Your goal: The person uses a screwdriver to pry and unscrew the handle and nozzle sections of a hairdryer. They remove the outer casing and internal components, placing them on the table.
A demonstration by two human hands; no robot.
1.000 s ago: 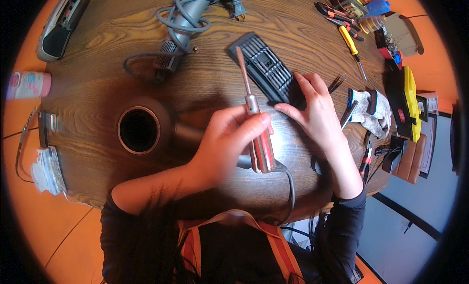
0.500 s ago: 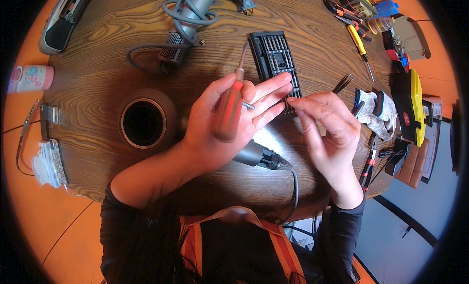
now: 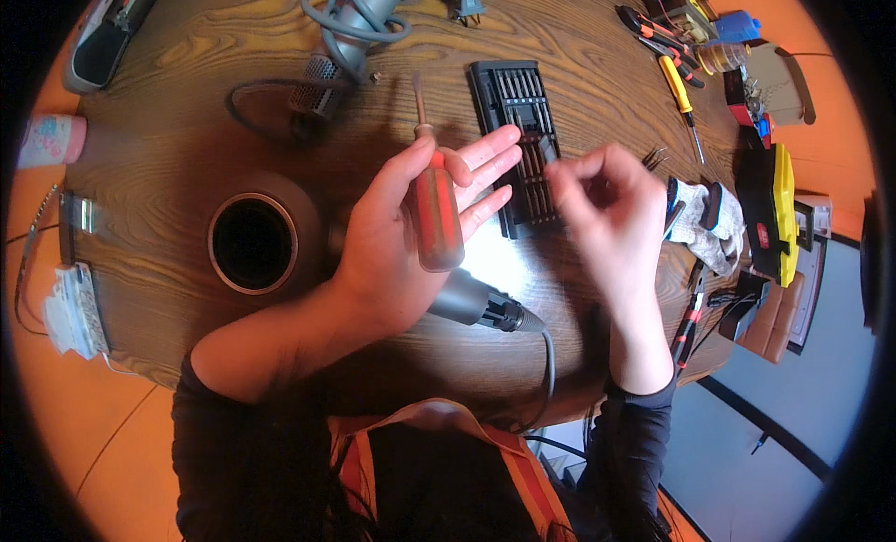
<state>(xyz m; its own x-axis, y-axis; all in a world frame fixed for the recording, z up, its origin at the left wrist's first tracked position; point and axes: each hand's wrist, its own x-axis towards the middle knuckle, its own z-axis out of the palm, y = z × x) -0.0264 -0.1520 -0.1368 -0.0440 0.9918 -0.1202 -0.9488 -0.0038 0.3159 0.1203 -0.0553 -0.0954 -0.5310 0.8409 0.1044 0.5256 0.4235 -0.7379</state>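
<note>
My left hand (image 3: 383, 234) is palm up, with its thumb and index finger closed round a screwdriver (image 3: 437, 211) with a red and grey handle, its blade pointing away from me. Its other fingers stretch toward a black bit case (image 3: 490, 99) filled with rows of metal screwdriver bits. Over the right side of the case, my right hand (image 3: 607, 197) pinches thumb and fingers together. Something small and grey shows at its fingertips, too blurred to name. Below my left hand lies a grey hair dryer (image 3: 462, 299), its wide round opening (image 3: 252, 243) on the left.
A second grey appliance (image 3: 369, 24), wrapped in its cord, lies at the far side with a plug (image 3: 469, 3). On the right are a yellow screwdriver (image 3: 677, 85), work gloves (image 3: 707, 220), red-handled pliers (image 3: 688, 327) and a yellow-black case (image 3: 775, 215). A pink container (image 3: 56, 139) stands far left.
My right hand has risen and moved farther away, beside the bit case. A small metal rod that lay across my left fingers no longer shows there. The whole view has shifted slightly.
</note>
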